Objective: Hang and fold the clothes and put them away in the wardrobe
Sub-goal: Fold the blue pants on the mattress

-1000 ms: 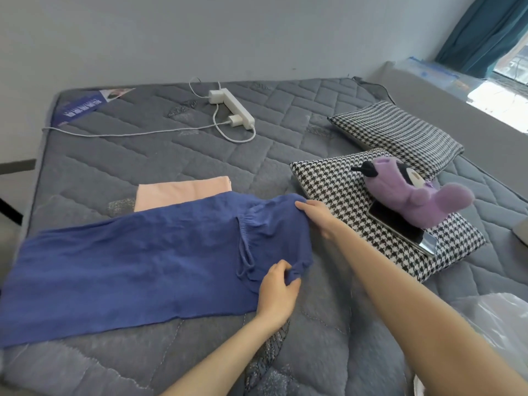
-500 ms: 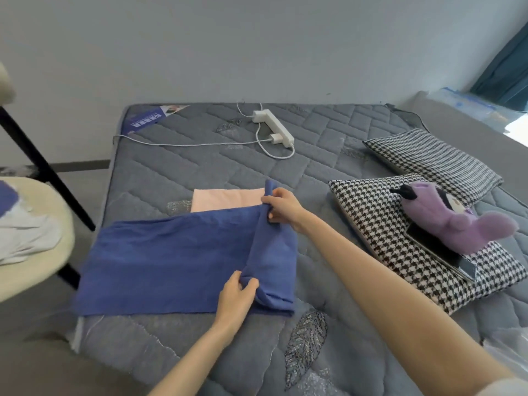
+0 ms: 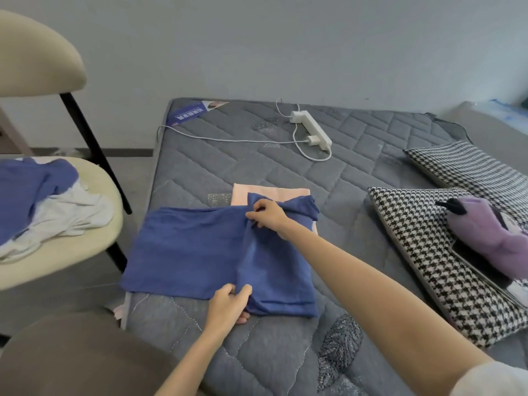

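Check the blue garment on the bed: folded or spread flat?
Blue garment partly folded: right end doubled over the middle, left hand and right hand pinching the flap's edge; the rest lies flat on the mattress.

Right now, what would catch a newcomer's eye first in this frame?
The blue garment lies half-folded on the mattress, the left hand pinching its near edge and the right hand its far edge. To the right, a purple plush toy sits on a houndstooth pillow; to the left, loose clothes are heaped on a cream chair.

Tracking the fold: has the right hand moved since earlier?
Yes, leftward: the right hand, once right of the pink cloth, now pinches the blue garment over it.
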Demonstrator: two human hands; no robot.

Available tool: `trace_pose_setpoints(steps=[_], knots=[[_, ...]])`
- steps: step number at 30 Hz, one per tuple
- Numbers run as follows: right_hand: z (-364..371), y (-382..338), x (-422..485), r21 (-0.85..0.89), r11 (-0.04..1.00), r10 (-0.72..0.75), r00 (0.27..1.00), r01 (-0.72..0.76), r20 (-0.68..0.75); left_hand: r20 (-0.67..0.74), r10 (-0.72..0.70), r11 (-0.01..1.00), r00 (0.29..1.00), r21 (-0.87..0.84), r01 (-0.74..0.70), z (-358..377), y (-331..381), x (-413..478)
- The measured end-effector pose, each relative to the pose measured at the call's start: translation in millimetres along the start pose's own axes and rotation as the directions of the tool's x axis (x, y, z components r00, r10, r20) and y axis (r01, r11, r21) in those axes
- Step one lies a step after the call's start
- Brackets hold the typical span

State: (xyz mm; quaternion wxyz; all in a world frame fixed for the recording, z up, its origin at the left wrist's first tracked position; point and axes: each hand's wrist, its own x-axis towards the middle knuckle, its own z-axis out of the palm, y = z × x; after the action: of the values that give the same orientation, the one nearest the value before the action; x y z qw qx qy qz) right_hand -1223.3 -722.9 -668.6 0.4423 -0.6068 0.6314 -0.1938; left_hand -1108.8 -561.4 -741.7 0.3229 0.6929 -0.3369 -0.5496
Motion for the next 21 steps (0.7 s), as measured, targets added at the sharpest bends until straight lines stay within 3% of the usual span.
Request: trace_pose_setpoints(steps=[5,8,10,12,16,21], knots=[[-3.8,10.3,2.7,-0.222,0.973,0.046,0.997,-0.059,-0.06,-0.059,0.056,0.995,0.997,0.084,-0.051,-10.1,-0.4,7.0],[-19.8,20.8,1.0,-0.467,0.884,-0.129,0.976,0.032,-0.178,-0.08,0.061,0.986,0.995,0.162,-0.047,-18.3,1.7,10.6],[-33.6,32.6,0.0,-0.564,0.824,-0.193,0.961,0.048,-0.2,-0.071,0.105,0.941,0.992,0.329,-0.076,-21.9,5.8,10.1],[-45.1,44.4,-2.8,-0.553,0.832,-0.198,0.957,0.049,-0.214,-0.082,0.196,0.85,0.977,0.511,-0.128,-21.7,8.5,5.4],[-61.7,62.9,-11.9,-0.437,0.896,-0.245,0.907,0.077,-0.342,-0.093,0.453,0.702,0.887,0.651,-0.29,-2.6,22.1,-11.8],[-73.4,77.6,-15.0,-0.128,0.989,0.006,0.876,-0.077,-0.483,0.315,0.601,0.385,0.735,0.692,-0.611,47.0,44.5,-18.2]])
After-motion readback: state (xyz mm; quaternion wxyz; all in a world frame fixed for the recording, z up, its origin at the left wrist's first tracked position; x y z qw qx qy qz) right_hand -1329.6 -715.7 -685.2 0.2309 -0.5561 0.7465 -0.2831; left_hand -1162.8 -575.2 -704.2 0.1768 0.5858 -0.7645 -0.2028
